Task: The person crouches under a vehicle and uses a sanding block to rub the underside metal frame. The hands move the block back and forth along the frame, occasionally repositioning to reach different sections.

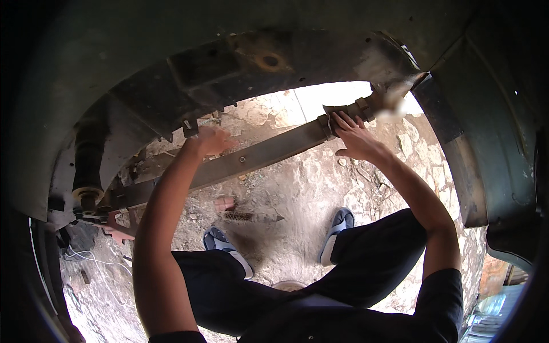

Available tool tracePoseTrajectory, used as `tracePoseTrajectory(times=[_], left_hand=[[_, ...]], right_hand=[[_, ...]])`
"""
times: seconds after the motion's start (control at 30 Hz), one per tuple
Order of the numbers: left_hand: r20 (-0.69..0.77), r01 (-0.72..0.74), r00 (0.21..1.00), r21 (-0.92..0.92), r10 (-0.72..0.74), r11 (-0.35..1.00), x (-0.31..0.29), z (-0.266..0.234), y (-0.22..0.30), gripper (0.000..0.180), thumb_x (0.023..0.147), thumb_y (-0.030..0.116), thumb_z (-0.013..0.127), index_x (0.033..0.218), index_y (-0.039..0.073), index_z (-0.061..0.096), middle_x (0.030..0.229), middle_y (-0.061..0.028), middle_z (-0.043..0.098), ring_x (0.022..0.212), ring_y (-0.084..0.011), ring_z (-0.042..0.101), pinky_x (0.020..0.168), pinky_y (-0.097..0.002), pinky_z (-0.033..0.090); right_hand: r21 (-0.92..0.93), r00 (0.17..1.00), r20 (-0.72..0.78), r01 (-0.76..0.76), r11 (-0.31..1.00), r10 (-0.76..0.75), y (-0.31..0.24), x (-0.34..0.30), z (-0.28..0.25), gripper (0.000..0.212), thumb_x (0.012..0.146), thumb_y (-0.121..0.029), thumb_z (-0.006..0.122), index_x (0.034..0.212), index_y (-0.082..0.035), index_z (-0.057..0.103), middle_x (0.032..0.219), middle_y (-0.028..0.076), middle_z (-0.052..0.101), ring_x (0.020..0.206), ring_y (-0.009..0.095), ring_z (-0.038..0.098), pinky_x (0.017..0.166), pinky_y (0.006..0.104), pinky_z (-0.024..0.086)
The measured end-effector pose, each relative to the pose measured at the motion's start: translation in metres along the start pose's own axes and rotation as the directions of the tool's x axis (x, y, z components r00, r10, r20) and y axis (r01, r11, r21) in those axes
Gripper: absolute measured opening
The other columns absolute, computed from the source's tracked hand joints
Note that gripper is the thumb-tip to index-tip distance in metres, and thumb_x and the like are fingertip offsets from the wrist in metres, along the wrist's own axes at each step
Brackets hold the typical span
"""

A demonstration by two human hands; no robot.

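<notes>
A long brown metal bar (269,153), which looks like a vehicle's leaf spring, runs slantwise across the view, its right end higher. My right hand (360,139) rests on the bar by a dark clamp (337,114), fingers spread and lying over it. Above the bar's middle is my left hand (214,141), slightly blurred, its fingers stretched to the right and apparently holding nothing. Beside its wrist a small dark bracket (190,127) hangs from the vehicle body. The bar's far right end (394,98) is smeared.
A dark wheel arch (263,60) curves overhead. At the left hangs a black cylinder (88,160); below it another person's hand (118,230) reaches in near the bar's left end. A pointed object (251,217) lies on the rough stone floor (291,194). White cable (97,260) trails at the left.
</notes>
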State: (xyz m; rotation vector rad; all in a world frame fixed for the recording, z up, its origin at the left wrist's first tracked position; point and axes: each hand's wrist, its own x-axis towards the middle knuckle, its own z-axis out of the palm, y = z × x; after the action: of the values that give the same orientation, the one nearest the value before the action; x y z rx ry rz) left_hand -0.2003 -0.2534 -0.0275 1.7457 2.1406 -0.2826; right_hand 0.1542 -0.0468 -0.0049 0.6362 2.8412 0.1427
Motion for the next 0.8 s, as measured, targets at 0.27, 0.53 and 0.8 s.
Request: tracePoseTrajectory(times=[0.27, 0.53, 0.8], left_hand=[[-0.036, 0.115, 0.993, 0.125, -0.112, 0.985, 0.018, 0.005, -0.041, 0.054, 0.091, 0.054, 0.051, 0.125, 0.014, 0.064, 0.122, -0.0165, 0.065, 0.115, -0.0335, 0.061, 0.097, -0.0455, 0.048], [-0.066, 0.132, 0.990, 0.160, -0.123, 0.978, 0.009, 0.026, -0.073, 0.053, 0.090, 0.051, 0.056, 0.127, 0.015, 0.063, 0.124, -0.0162, 0.064, 0.117, -0.0330, 0.060, 0.099, -0.0456, 0.047], [-0.057, 0.161, 0.986, 0.120, -0.155, 0.980, 0.005, 0.033, -0.082, 0.053, 0.088, 0.051, 0.058, 0.126, 0.014, 0.064, 0.123, -0.0166, 0.065, 0.117, -0.0337, 0.060, 0.100, -0.0449, 0.046]], right_hand=[[0.051, 0.999, 0.005, -0.045, 0.998, 0.045, 0.008, 0.002, 0.003, 0.087, 0.077, -0.037, 0.079, 0.145, -0.002, 0.036, 0.161, 0.012, 0.017, 0.149, 0.028, 0.015, 0.117, 0.0600, 0.020], [0.001, 0.999, 0.030, -0.032, 0.999, 0.032, -0.002, 0.019, -0.009, 0.077, 0.075, -0.036, 0.081, 0.135, -0.002, 0.048, 0.157, 0.018, 0.024, 0.148, 0.033, 0.018, 0.115, 0.0610, 0.023], [-0.117, 1.000, 0.004, -0.026, 0.993, 0.027, -0.004, 0.020, -0.003, 0.083, 0.075, -0.039, 0.080, 0.139, -0.001, 0.045, 0.161, 0.016, 0.015, 0.148, 0.033, 0.016, 0.114, 0.0628, 0.024]])
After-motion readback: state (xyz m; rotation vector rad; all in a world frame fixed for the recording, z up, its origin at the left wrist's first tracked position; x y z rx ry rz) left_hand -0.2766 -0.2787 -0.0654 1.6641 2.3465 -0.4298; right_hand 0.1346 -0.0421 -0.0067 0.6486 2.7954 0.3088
